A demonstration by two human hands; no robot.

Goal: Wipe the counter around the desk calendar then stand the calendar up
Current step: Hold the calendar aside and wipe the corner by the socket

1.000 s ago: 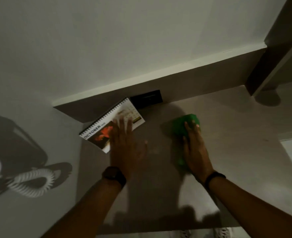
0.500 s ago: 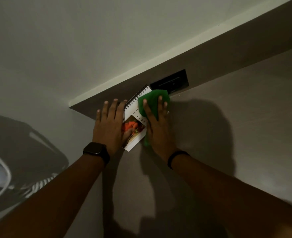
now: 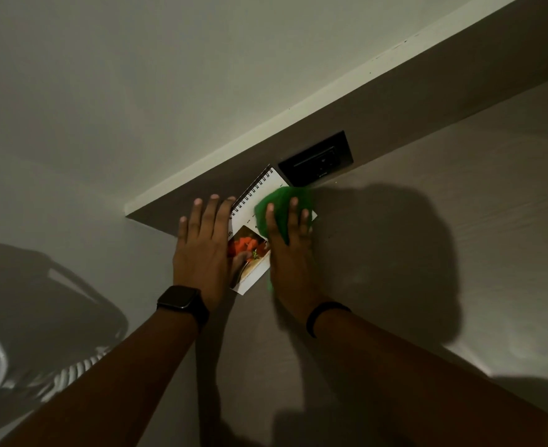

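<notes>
A white spiral-bound desk calendar (image 3: pixel 255 201) with a red-orange picture lies flat on the grey counter (image 3: pixel 427 253), its top end at the back wall. My left hand (image 3: pixel 203 246) rests flat along the calendar's left edge, thumb on the picture. My right hand (image 3: pixel 290 250) presses a green cloth (image 3: pixel 280 204) flat onto the calendar's right half, fingers spread over the cloth. Part of the calendar is hidden under both hands.
A black wall socket (image 3: pixel 317 161) sits on the dark backsplash just right of the calendar's top. A white coiled phone cord (image 3: pixel 69 372) and a handset's edge lie at the far left. A pale ledge (image 3: pixel 266 130) runs above the backsplash.
My right hand has slid the green cloth left from the bare counter onto the calendar. My left hand moved to the calendar's left edge, and the calendar has turned more upright in view.
</notes>
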